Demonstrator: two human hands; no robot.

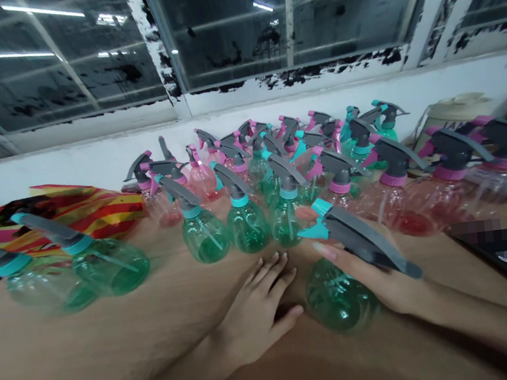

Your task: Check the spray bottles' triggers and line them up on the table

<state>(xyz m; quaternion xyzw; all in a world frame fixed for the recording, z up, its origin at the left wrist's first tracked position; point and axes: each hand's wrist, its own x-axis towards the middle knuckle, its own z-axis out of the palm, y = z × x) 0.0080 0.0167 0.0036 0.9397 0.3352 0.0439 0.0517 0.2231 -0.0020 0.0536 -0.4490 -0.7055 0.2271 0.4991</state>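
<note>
My right hand (378,282) is wrapped round the neck of a green spray bottle (339,299) with a grey trigger and teal nozzle, held tilted just above the wooden table (116,352). My left hand (255,308) lies flat on the table beside that bottle, fingers stretched out, holding nothing. Directly beyond my hands stand three green spray bottles (245,218) in a row.
Several pink and green spray bottles (338,168) crowd the back of the table under a window. Two green bottles (101,259) lean at the left, in front of a striped red and yellow bag (86,209). A cream container (452,109) sits at the far right.
</note>
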